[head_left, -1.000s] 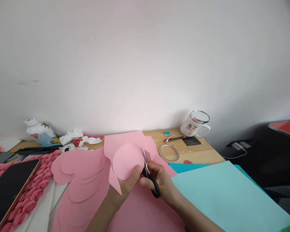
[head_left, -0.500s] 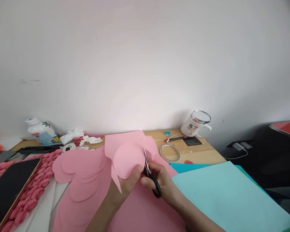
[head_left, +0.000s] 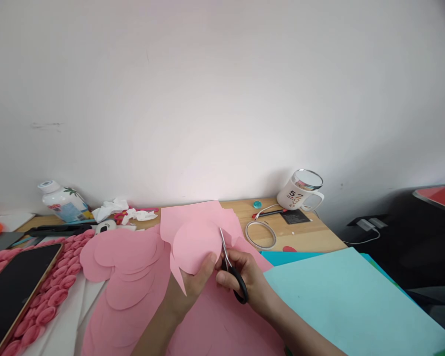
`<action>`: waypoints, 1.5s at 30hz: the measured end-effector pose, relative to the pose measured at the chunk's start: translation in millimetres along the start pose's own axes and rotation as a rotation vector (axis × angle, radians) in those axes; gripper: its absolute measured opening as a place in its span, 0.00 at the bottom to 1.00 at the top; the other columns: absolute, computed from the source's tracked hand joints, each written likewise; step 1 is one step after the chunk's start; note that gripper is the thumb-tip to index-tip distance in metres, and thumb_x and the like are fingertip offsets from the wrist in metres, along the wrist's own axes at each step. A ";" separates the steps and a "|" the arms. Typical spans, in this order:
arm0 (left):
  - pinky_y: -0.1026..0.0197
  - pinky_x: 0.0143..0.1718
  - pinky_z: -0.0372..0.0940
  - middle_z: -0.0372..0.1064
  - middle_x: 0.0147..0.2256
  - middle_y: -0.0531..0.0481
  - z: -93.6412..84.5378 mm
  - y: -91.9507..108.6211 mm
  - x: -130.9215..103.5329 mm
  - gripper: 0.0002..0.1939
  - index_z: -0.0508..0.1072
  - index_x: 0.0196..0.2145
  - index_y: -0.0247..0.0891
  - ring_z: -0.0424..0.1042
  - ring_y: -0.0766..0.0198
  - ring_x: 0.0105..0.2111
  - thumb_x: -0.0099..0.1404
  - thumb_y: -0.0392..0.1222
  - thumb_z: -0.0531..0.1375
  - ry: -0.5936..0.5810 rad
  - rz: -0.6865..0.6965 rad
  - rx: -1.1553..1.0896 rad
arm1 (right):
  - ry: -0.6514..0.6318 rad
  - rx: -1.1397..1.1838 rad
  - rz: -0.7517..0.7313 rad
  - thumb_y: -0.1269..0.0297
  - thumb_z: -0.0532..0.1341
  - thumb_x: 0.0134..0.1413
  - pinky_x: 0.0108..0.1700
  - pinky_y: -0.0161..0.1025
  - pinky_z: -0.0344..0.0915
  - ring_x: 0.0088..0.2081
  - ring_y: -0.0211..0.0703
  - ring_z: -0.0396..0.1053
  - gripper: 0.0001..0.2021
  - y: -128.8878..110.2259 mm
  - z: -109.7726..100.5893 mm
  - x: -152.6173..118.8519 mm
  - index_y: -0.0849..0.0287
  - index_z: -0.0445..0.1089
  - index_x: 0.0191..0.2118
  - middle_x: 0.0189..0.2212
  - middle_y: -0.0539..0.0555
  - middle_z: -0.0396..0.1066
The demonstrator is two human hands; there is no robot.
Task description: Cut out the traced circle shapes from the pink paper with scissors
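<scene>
My left hand (head_left: 195,284) grips a round pink paper piece (head_left: 196,245), thumb on top and the other fingers hidden beneath it. A narrow pointed strip of pink paper hangs at the circle's lower left. In my right hand (head_left: 246,274) are scissors (head_left: 235,277) with black handles, their blades pointing up along the circle's right edge. Pink paper (head_left: 191,213) lies behind the circle. Several pink rounds (head_left: 129,287) overlap on the pink sheets to the left.
A phone (head_left: 18,282) rests on a pink braided mat at left. Behind stand a white bottle (head_left: 65,202) and crumpled tissues (head_left: 139,214). To the right are a tape ring (head_left: 260,234), a mug (head_left: 296,193) and light blue sheets (head_left: 348,296).
The pink circle and my left hand have shifted very slightly left. The scissors' blades have also tilted a little left, beside the circle's edge.
</scene>
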State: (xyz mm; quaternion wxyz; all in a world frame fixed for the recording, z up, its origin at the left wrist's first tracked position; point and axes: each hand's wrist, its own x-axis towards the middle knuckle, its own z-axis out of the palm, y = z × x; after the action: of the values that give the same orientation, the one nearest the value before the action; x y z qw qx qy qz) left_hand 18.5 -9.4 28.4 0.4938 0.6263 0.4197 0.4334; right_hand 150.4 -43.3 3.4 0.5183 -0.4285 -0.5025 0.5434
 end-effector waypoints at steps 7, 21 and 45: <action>0.58 0.33 0.70 0.71 0.22 0.49 0.7 -1.2 0.6 0.11 0.70 0.23 0.38 0.73 0.57 0.30 0.55 0.49 0.57 0.010 0.011 -0.016 | -0.014 -0.005 0.000 0.49 0.66 0.41 0.20 0.32 0.53 0.18 0.33 0.55 0.19 1.8 -0.8 -0.3 0.59 0.62 0.23 0.14 0.45 0.58; 0.61 0.33 0.69 0.75 0.30 0.47 2.7 -10.2 2.3 0.14 0.73 0.33 0.35 0.73 0.56 0.36 0.55 0.48 0.59 0.139 0.001 -0.039 | 0.000 0.017 0.046 0.47 0.66 0.38 0.19 0.32 0.55 0.16 0.35 0.58 0.20 3.1 2.3 -2.8 0.60 0.62 0.21 0.13 0.47 0.61; 0.55 0.34 0.71 0.74 0.24 0.48 1.7 1.7 -0.1 0.13 0.75 0.34 0.37 0.74 0.56 0.29 0.56 0.48 0.58 0.017 -0.009 -0.050 | 0.010 0.004 -0.015 0.49 0.67 0.38 0.21 0.31 0.50 0.20 0.32 0.50 0.20 2.1 -1.7 1.5 0.59 0.62 0.24 0.16 0.44 0.54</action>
State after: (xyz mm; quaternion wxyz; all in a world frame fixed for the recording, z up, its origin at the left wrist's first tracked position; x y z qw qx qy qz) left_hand 20.3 -10.2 29.9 0.5076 0.6081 0.4157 0.4470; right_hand 151.7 -41.5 1.1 0.5258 -0.4264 -0.5021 0.5382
